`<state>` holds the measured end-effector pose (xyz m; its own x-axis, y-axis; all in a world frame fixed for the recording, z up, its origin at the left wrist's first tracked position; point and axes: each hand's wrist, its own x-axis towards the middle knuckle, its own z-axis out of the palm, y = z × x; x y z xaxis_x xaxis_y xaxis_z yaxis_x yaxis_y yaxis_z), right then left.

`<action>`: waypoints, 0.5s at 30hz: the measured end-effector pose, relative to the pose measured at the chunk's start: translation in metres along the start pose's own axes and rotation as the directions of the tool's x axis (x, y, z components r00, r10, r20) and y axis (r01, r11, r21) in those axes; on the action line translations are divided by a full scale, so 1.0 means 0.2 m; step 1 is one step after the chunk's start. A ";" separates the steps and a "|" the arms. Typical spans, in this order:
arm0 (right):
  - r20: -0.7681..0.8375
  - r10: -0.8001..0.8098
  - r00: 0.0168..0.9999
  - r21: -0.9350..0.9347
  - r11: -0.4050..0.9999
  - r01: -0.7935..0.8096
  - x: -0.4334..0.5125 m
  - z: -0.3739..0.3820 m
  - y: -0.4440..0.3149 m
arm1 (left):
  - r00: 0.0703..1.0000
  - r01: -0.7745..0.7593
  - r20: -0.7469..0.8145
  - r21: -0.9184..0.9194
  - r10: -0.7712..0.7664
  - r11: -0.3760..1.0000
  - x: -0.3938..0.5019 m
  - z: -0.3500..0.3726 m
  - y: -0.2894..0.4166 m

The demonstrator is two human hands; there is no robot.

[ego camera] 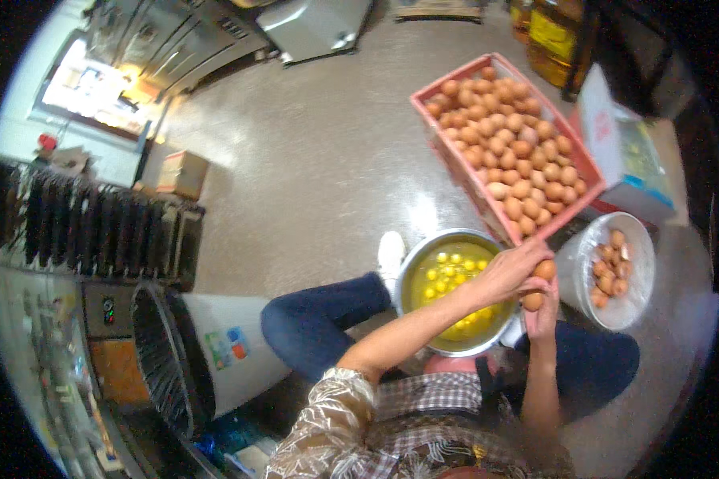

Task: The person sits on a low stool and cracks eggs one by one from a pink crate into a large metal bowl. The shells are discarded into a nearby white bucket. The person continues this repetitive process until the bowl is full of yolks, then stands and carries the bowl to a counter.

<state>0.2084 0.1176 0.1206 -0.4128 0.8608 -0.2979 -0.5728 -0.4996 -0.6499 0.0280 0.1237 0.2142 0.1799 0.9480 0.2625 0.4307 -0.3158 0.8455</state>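
Observation:
My left hand (512, 272) reaches across the right rim of a metal bowl (403, 311), and its fingers close on a brown egg (544, 270). Just below, my right hand (545, 317) holds a second brown egg (532, 301). The two hands touch, and their fingers partly hide both eggs. Inside the bowl, several whole yolks (449, 272) lie in clear yellowish egg white. My left forearm covers part of the bowl. A pink plastic crate (455, 170) heaped with brown eggs (509, 141) stands beyond my hands.
Right of my hands is a lined white bucket (581, 281) holding brown eggshells (611, 269). An open box (641, 179) and yellow oil containers (551, 45) stand behind the crate. A lined bin (233, 353) leans at my left. Farther off are a cardboard box (183, 173) and dark racks (96, 221).

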 end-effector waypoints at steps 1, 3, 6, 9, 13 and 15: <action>-0.054 -0.040 0.998 0.189 0.981 0.049 -0.02 -0.02 -0.07 | 0.995 -0.099 -0.004 0.001 0.099 0.995 0.12 0.04 0.08; -0.142 -0.182 0.973 0.244 0.946 0.213 -0.04 -0.08 -0.24 | 0.985 -0.168 0.017 -0.055 0.169 0.984 0.31 0.10 0.21; -0.210 -0.218 0.953 0.678 0.670 0.303 0.00 -0.17 -0.43 | 0.986 -0.166 -0.035 -0.002 0.166 0.986 0.54 0.08 0.16; -0.309 -0.144 0.940 0.724 0.605 0.331 0.04 -0.21 -0.44 | 0.972 0.122 -0.208 0.074 -0.105 0.990 0.74 -0.15 -0.23; -0.130 -0.094 0.987 0.610 0.778 0.154 0.09 -0.11 -0.26 | 0.902 0.417 -0.366 0.613 -0.226 0.671 0.89 -0.59 -0.92; -0.225 -0.012 0.974 0.513 0.849 0.129 0.12 -0.03 -0.19 | 0.854 0.517 -0.471 0.722 -0.220 0.460 0.97 -0.75 -1.20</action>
<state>0.2248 0.1578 0.1347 -0.2357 0.8666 -0.4398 -0.9025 -0.3631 -0.2317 -0.1725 0.3899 0.1322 -0.3578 0.8976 0.2573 0.9296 0.3165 0.1887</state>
